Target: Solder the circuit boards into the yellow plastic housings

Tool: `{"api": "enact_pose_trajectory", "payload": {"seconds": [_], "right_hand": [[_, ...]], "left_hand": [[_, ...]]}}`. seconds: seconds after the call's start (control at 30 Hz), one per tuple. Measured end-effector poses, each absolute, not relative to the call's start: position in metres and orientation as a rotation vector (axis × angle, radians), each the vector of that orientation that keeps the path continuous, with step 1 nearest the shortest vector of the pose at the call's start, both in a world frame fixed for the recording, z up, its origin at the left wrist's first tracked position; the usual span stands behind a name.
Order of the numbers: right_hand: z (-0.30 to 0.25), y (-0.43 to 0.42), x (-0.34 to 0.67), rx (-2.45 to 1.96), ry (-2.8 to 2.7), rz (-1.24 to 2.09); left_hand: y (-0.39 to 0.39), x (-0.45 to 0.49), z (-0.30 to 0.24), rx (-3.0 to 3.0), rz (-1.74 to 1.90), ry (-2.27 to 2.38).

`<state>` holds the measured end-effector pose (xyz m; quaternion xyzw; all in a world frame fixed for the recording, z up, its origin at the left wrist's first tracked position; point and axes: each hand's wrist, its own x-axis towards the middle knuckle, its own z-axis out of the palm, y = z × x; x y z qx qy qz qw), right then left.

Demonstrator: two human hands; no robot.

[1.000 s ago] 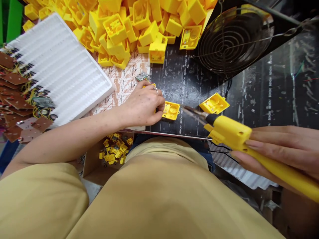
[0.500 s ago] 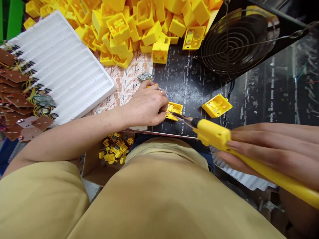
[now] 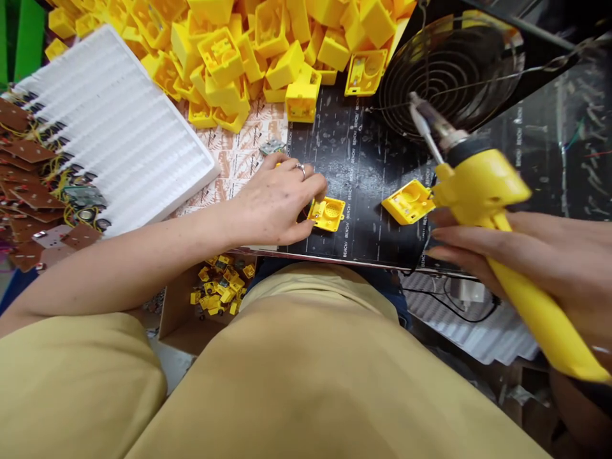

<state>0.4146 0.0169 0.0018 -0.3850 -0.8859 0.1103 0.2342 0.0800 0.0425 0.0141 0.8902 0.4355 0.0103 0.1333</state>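
My left hand point(image 3: 280, 197) rests on the black mat point(image 3: 368, 159), its fingertips holding a small yellow plastic part point(image 3: 327, 213) with a grille of holes. My right hand point(image 3: 540, 268) grips the yellow handle of a soldering iron point(image 3: 482, 191). The iron's metal tip points up and away, toward the wire fan guard point(image 3: 449, 70), well clear of the part. A second yellow open housing point(image 3: 408, 201) lies on the mat just left of the iron's body.
A big heap of yellow housings point(image 3: 268, 44) fills the back. A white ribbed tray point(image 3: 115, 121) lies at left beside brown circuit boards with wires point(image 3: 33, 185). A box of small yellow parts point(image 3: 222, 290) sits below the mat's edge, by my knees.
The soldering iron's tip was at the small part half a second ago; it has swung up and to the right, away from it. My left hand stays on the part.
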Motion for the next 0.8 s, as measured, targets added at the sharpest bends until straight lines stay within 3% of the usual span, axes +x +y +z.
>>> {"api": "enact_pose_trajectory", "payload": {"seconds": [0.17,0.3,0.43,0.53,0.67,0.8], "right_hand": [[-0.017,0.059,0.412,-0.603,-2.692,0.011],[-0.027,0.074,0.407,-0.553,-2.738,-0.010],[-0.021,0.069,0.390,-0.674,-2.649,-0.138],[-0.020,0.066,0.359,-0.754,-2.538,-0.104],[-0.033,0.073,0.317,-0.808,-2.444,-0.065],[-0.040,0.078,0.308,-0.813,-2.476,0.112]], "left_hand": [[0.034,0.085,0.007,2.703,0.019,1.104],[0.022,0.090,0.000,2.759,-0.054,1.071],[0.041,0.065,0.012,2.663,0.244,1.229],[0.084,0.035,0.017,2.603,0.229,1.376],[0.135,0.017,0.005,2.612,-0.035,1.139],[0.140,0.018,0.003,2.555,-0.054,1.161]]}}
